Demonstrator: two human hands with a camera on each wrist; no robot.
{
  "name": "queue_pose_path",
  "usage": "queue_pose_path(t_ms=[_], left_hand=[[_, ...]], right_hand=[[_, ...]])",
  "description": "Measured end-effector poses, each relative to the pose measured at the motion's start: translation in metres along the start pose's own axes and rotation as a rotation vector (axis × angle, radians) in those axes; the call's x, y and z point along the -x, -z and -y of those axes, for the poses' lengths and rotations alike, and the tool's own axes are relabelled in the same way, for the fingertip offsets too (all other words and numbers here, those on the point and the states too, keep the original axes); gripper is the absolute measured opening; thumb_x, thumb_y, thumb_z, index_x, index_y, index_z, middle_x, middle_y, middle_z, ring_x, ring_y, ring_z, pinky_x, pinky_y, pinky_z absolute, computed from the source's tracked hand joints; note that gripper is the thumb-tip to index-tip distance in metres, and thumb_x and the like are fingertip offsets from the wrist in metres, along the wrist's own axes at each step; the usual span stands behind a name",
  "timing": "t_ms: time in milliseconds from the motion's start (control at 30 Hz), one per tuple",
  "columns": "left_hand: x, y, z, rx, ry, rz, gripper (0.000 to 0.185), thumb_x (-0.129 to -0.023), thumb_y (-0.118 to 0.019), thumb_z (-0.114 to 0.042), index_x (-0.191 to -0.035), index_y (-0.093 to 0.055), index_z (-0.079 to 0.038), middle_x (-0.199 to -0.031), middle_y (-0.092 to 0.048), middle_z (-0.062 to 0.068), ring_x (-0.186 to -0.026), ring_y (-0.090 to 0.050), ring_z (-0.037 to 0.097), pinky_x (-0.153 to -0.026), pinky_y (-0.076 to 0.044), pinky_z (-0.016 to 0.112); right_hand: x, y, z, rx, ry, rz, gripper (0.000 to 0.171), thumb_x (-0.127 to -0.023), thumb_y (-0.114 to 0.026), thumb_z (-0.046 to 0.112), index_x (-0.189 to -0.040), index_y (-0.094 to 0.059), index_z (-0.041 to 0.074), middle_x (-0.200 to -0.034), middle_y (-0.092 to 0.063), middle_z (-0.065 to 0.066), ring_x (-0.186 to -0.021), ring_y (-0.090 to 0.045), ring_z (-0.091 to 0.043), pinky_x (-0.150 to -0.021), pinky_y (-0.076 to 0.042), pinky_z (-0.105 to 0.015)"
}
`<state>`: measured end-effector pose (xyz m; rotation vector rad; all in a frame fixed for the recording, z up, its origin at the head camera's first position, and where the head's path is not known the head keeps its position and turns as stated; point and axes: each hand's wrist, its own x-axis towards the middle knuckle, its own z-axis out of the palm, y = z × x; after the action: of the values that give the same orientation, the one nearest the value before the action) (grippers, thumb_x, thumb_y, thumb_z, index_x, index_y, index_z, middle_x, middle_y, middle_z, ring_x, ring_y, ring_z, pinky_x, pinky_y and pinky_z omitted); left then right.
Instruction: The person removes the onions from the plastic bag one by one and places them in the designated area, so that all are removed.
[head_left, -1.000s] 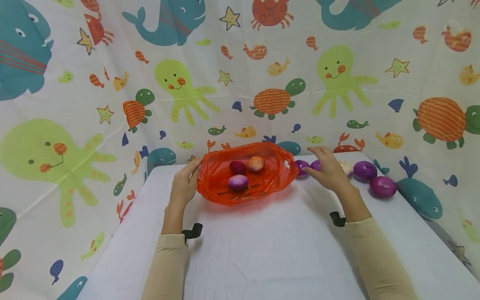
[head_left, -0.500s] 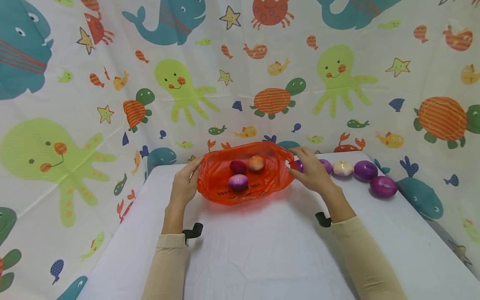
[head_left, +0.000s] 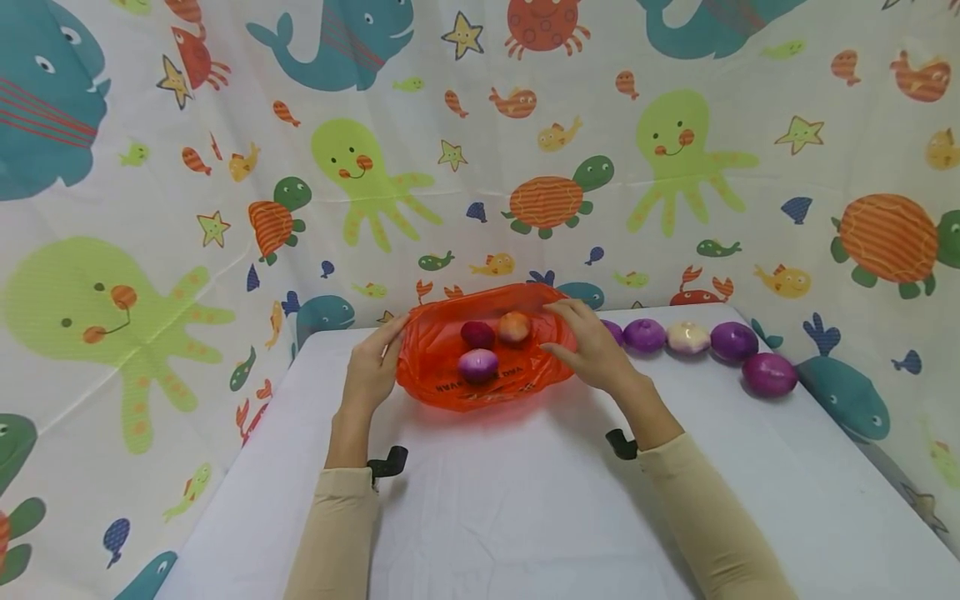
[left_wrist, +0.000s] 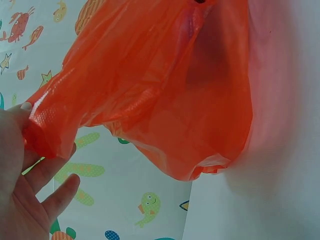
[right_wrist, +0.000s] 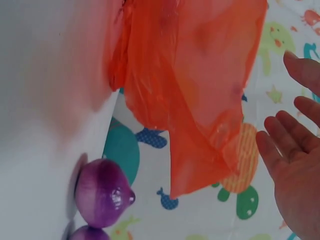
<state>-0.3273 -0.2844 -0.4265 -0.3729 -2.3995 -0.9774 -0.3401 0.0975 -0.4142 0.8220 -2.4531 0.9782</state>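
bag: an orange plastic bag (head_left: 487,350) sits at the far middle of the white table (head_left: 525,517), its mouth spread wide towards the camera.
in the bag: three onions, a dark red one (head_left: 477,334), a pale orange one (head_left: 514,327) and a purple-white one (head_left: 477,364).
left outside: judging by the row to the right, about five more onions lie on the table: a partly hidden purple one (head_left: 613,331), a purple one (head_left: 645,335), a whitish one (head_left: 687,337), a purple one (head_left: 732,341) and a larger purple one (head_left: 769,374).
progress: looks under halfway, three in, the row not yet in.
left hand: left hand (head_left: 371,367) pinches the bag's left rim, holding it up.
right hand: right hand (head_left: 592,350) is at the bag's right rim, fingers straight and spread in the wrist view, holding nothing; whether it touches the plastic i cannot tell.
around: sea-creature printed curtain (head_left: 187,208) walls the table on three sides.
in the way: the slack right rim droops between the row and the bag's mouth.
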Motion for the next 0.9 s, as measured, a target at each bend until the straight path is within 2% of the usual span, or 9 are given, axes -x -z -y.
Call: queue_pose_path(t_ms=[367, 600, 900], left_hand=[[0.000, 0.001, -0.001, 0.004, -0.009, -0.007, 0.041, -0.110, -0.052, -0.026, -0.150, -0.058, -0.017, -0.151, -0.060, 0.011, -0.142, -0.054, 0.035, -0.115, -0.046, 0.056], [0.000, 0.001, -0.002, 0.011, 0.012, -0.006, 0.041, -0.110, -0.053, -0.026, -0.150, -0.058, -0.020, -0.151, -0.060, 0.007, -0.143, -0.054, 0.032, -0.115, -0.047, 0.053], [0.000, 0.002, -0.002, 0.002, 0.017, 0.001, 0.041, -0.110, -0.053, -0.025, -0.150, -0.058, -0.020, -0.151, -0.060, 0.007, -0.142, -0.055, 0.032, -0.115, -0.046, 0.053]], right_hand=[[-0.007, -0.015, 0.012, -0.030, 0.052, 0.016, 0.060, -0.092, -0.081, 0.016, -0.145, -0.055, 0.008, -0.144, -0.053, -0.011, -0.137, -0.051, -0.031, -0.117, -0.047, -0.053], [-0.010, -0.022, 0.019, -0.035, 0.045, 0.030, 0.059, -0.092, -0.081, 0.018, -0.145, -0.055, 0.009, -0.143, -0.053, -0.010, -0.136, -0.053, -0.030, -0.115, -0.049, -0.051], [-0.013, -0.033, 0.020, -0.048, 0.080, 0.042, 0.061, -0.092, -0.081, 0.017, -0.146, -0.055, 0.006, -0.139, -0.055, -0.011, -0.132, -0.054, -0.030, -0.114, -0.050, -0.051]])
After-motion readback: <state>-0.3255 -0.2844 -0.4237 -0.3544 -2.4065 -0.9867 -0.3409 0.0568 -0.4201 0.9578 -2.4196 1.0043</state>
